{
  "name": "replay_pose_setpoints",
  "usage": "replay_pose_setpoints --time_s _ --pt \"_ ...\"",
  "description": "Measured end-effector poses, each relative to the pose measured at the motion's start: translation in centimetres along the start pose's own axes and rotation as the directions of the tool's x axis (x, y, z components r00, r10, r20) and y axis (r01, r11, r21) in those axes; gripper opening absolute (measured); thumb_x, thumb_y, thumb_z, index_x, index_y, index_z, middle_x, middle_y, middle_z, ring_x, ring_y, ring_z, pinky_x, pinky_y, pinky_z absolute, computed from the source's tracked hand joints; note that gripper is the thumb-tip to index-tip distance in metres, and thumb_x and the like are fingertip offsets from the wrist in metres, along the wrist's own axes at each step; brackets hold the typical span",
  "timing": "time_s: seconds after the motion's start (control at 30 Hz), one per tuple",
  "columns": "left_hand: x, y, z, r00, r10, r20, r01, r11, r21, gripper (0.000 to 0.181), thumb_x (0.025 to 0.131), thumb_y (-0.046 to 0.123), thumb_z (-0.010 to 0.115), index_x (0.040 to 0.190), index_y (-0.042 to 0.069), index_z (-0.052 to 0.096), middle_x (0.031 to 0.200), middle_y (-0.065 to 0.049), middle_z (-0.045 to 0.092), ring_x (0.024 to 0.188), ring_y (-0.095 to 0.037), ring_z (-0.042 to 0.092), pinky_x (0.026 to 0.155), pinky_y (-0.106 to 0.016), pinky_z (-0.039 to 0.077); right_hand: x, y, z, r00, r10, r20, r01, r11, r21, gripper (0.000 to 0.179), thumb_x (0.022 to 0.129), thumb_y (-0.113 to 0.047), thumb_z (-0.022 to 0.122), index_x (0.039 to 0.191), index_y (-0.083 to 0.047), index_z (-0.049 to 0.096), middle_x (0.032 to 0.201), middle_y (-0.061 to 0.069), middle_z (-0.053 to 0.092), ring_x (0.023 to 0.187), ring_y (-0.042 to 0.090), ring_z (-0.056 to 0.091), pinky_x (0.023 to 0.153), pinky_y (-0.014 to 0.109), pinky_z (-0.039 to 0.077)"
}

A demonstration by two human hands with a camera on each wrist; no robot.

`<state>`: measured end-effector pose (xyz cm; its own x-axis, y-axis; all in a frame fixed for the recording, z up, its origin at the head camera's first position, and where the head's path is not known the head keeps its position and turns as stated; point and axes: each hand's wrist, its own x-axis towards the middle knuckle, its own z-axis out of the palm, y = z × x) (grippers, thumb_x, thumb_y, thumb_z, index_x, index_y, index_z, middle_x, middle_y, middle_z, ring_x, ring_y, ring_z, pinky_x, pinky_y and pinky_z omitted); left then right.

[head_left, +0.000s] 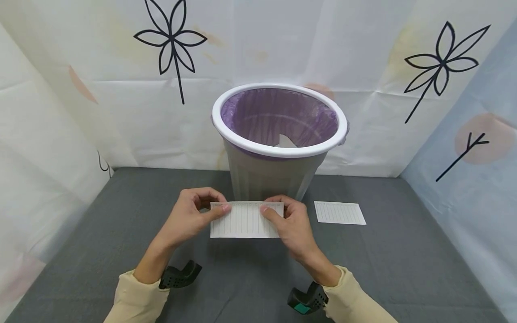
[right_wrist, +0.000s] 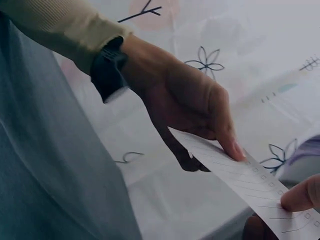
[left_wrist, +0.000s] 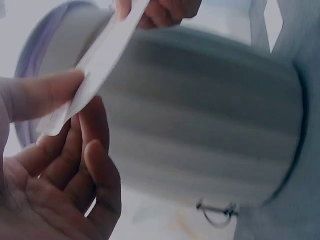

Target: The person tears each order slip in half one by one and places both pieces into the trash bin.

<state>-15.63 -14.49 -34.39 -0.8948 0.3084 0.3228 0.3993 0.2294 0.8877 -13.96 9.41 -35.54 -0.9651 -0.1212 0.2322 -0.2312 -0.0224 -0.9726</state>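
Note:
A lined sheet of paper [head_left: 245, 222] is held up between both hands in front of the bin. My left hand [head_left: 196, 215] pinches its left end near the upper edge, thumb on the near face and fingers behind. At the right end my right hand [head_left: 294, 228] pinches it in the same way. In the right wrist view the paper [right_wrist: 235, 175] shows ruled lines and a row of small boxes along one edge. The left wrist view has the paper [left_wrist: 102, 62] nearly edge-on, slightly bent, with the left thumb [left_wrist: 47, 92] pressed on it.
A light bin [head_left: 274, 177] with a white rim and purple liner [head_left: 278, 110] stands just beyond the hands. Inside it lies a white paper piece [head_left: 286, 141]. Another lined sheet [head_left: 340, 212] lies on the grey table [head_left: 404, 269] at right. Patterned cloth [head_left: 278, 40] hangs behind.

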Motion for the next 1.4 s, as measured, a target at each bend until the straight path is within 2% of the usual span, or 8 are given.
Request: replay_pose_setpoints --time_s 0.2,0.43,0.6,0.87,0.97,1.23,1.4 --pt "0.7 1.8 2.5 0.999 0.033 -0.006 -0.033 0.999 -0.027 0.007 0.090 0.007 0.077 0.091 0.001 0.073 0.085 -0.006 0.070 0.070 -0.021 0.063 0.059 -0.031 0.053 -0.4 -1.2 -2.9 1.000 -0.009 -0.004 0.009 1.000 -0.028 0.016 0.093 0.002 0.065 0.101 0.016 0.064 0.088 0.018 0.072 0.074 0.018 0.071 0.065 0.031 0.057" --pt "2.0 3.5 4.4 1.000 -0.008 -0.020 0.007 0.996 -0.090 0.007 0.088 0.006 0.077 0.090 0.000 0.074 0.083 -0.008 0.071 0.066 -0.020 0.064 0.059 -0.029 0.053 -0.3 -2.4 -5.3 0.999 -0.033 -0.005 0.033 0.999 -0.033 0.015 0.091 0.005 0.064 0.099 0.018 0.064 0.083 0.007 0.073 0.072 0.018 0.070 0.064 0.030 0.057" --pt "1.9 4.3 5.2 1.000 -0.012 -0.016 0.010 0.992 -0.128 0.008 0.088 0.007 0.078 0.091 0.000 0.074 0.082 -0.008 0.071 0.065 -0.020 0.064 0.060 -0.030 0.053 -0.4 -3.4 -6.4 0.998 -0.056 0.025 0.057 0.998 -0.041 0.015 0.091 0.007 0.065 0.097 0.020 0.064 0.082 0.007 0.073 0.072 0.019 0.070 0.064 0.032 0.057" --pt "1.7 3.9 6.0 1.000 -0.005 -0.014 0.002 0.976 -0.220 0.011 0.092 0.007 0.073 0.096 -0.003 0.073 0.090 -0.011 0.070 0.070 -0.020 0.066 0.063 -0.030 0.054 -0.3 -3.6 -6.6 0.996 -0.052 0.073 0.055 0.998 -0.029 0.016 0.092 0.006 0.065 0.098 0.021 0.063 0.084 0.006 0.074 0.072 0.020 0.071 0.063 0.032 0.058" --pt "1.8 3.6 6.4 1.000 -0.030 -0.005 0.028 0.968 -0.251 0.014 0.094 0.006 0.071 0.100 -0.006 0.072 0.092 -0.013 0.071 0.072 -0.019 0.068 0.064 -0.030 0.055 -0.2 -3.5 -6.4 0.994 -0.057 0.094 0.059 0.998 -0.023 0.016 0.092 0.006 0.065 0.098 0.021 0.063 0.085 0.005 0.074 0.073 0.020 0.071 0.064 0.032 0.058" --pt "1.8 3.2 6.9 0.996 -0.086 -0.022 0.077 0.964 -0.254 0.021 0.094 0.012 0.073 0.106 -0.005 0.074 0.094 -0.014 0.074 0.075 -0.021 0.071 0.066 -0.033 0.058 -0.3 -3.5 -6.4 0.993 -0.059 0.105 0.063 0.997 -0.035 0.016 0.092 0.006 0.065 0.099 0.020 0.063 0.086 0.004 0.074 0.076 0.020 0.071 0.066 0.032 0.058" --pt "1.8 3.3 6.9 0.993 -0.118 0.001 0.112 0.945 -0.307 0.020 0.093 0.010 0.074 0.106 -0.006 0.074 0.094 -0.013 0.074 0.078 -0.022 0.071 0.070 -0.036 0.059 -0.4 -3.5 -6.3 0.992 -0.059 0.115 0.064 0.997 -0.034 0.016 0.092 0.006 0.065 0.099 0.020 0.063 0.087 0.005 0.074 0.076 0.019 0.071 0.066 0.032 0.057"
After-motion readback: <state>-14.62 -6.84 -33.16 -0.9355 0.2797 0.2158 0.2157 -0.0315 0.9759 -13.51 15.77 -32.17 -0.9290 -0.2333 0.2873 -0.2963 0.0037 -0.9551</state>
